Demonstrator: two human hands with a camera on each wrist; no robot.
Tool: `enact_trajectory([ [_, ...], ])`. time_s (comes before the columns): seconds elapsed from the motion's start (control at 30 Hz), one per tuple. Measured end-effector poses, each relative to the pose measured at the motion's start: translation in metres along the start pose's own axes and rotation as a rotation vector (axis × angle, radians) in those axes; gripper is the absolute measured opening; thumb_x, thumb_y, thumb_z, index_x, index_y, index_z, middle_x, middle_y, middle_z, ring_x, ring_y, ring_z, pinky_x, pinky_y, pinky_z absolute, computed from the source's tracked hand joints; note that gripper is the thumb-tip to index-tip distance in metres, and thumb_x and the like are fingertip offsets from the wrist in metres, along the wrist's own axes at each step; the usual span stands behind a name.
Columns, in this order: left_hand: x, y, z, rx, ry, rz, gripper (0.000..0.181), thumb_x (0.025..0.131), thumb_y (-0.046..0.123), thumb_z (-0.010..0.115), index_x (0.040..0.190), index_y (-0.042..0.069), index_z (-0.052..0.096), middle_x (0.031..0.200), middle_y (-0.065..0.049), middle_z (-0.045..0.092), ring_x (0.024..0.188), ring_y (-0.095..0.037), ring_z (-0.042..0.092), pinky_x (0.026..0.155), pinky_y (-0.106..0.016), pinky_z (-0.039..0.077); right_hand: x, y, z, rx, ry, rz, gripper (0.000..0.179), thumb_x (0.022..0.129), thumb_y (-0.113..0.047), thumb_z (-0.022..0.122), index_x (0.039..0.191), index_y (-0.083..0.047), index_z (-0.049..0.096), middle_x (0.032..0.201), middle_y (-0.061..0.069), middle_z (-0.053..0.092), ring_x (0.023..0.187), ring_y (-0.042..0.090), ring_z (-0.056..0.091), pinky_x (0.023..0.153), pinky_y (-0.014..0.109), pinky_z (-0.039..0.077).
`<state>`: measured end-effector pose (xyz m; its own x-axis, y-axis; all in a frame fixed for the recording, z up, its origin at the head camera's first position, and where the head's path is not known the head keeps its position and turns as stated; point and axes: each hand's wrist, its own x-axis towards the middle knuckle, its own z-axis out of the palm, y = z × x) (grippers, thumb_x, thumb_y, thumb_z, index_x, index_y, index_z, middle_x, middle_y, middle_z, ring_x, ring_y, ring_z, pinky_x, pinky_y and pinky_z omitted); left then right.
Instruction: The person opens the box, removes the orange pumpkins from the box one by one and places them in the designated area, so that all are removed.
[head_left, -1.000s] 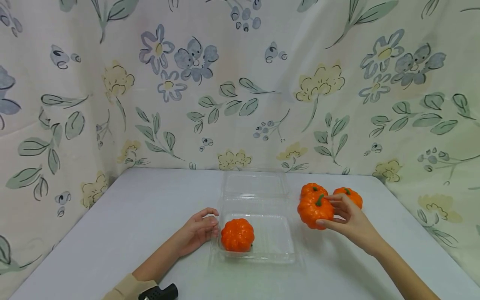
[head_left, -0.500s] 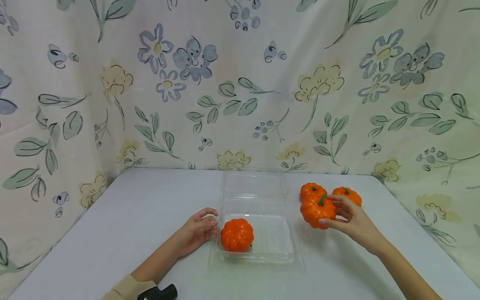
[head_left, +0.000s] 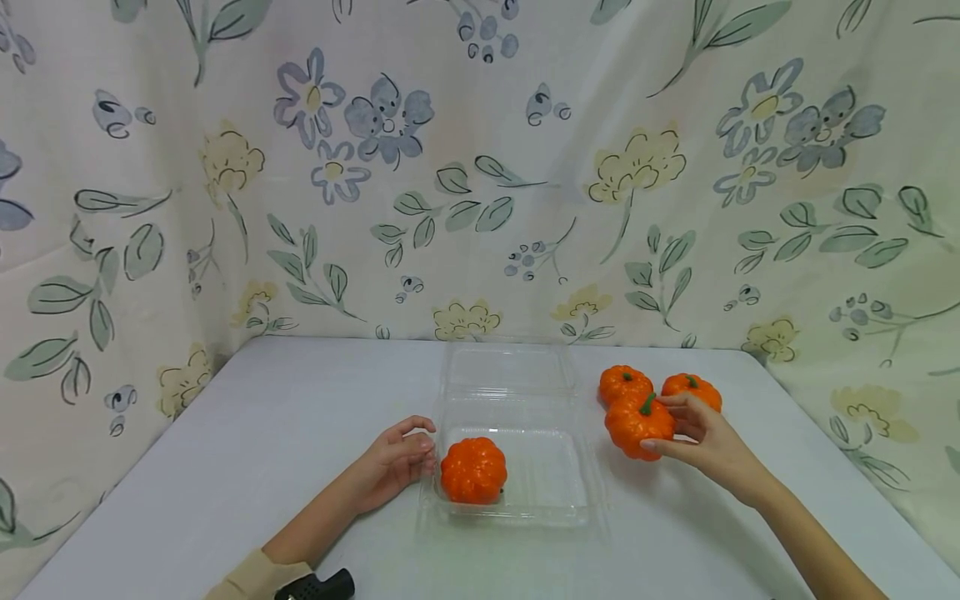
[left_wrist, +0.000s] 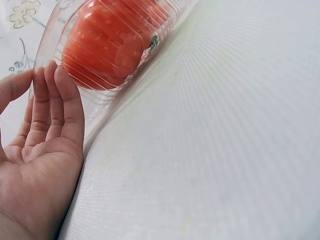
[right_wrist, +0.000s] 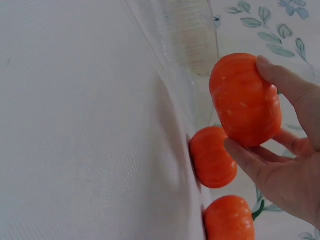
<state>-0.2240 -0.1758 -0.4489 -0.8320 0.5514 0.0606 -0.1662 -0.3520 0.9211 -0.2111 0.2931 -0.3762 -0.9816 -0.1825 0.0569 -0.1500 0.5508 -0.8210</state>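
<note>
My right hand (head_left: 705,437) holds a small orange toy pumpkin (head_left: 639,427) with a green stem, thumb on one side and fingers on the other. In the right wrist view this held pumpkin (right_wrist: 245,100) is raised off the table. My left hand (head_left: 396,465) is at the left side of an open clear plastic clamshell container (head_left: 543,475). Its thumb and fingertips pinch the container's rim in the left wrist view. Inside the container's left part lies another pumpkin (head_left: 474,471), tipped on its side, its stem (left_wrist: 153,42) showing low through the plastic.
Two more pumpkins, one behind the held one (head_left: 624,383) and one farther right (head_left: 692,390), stand on the white table (head_left: 337,375). The container's lid (head_left: 510,369) lies folded back toward the floral curtain (head_left: 480,208).
My right hand has moved slightly right with the pumpkin it holds, and a touch lower. The left hand and the container have stayed in place.
</note>
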Motion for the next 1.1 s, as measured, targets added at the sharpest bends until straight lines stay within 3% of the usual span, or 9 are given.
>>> enact_trajectory([
  [0.17,0.0,0.0,0.0,-0.003,0.002,-0.002,0.016,0.108,0.005,0.046,0.121,0.013,0.049,0.093,0.008,0.068,0.085,-0.009,0.064,0.087,-0.021,0.057,0.001,0.004,-0.001,-0.005,-0.016,0.02,0.069,0.096,-0.025,0.08,0.147,0.004,0.043,0.149,0.03,0.051,0.131,0.047,0.058,0.091,0.032,0.061],
  [0.63,-0.001,0.002,0.003,0.008,0.006,-0.002,0.016,0.109,0.006,0.043,0.122,0.013,0.049,0.093,0.007,0.067,0.086,-0.009,0.064,0.088,-0.021,0.057,0.004,0.018,-0.004,-0.023,-0.037,0.003,0.062,0.096,-0.019,0.079,0.143,0.004,0.046,0.148,0.028,0.05,0.125,0.041,0.061,0.085,0.02,0.057],
  [1.1,-0.001,0.003,0.004,0.003,0.013,-0.012,0.018,0.108,0.003,0.042,0.122,0.012,0.048,0.093,0.008,0.068,0.086,-0.009,0.064,0.088,-0.021,0.057,0.005,0.028,-0.003,-0.032,-0.053,0.001,0.061,0.095,-0.019,0.08,0.142,0.005,0.049,0.146,0.027,0.052,0.123,0.039,0.062,0.086,0.019,0.056],
])
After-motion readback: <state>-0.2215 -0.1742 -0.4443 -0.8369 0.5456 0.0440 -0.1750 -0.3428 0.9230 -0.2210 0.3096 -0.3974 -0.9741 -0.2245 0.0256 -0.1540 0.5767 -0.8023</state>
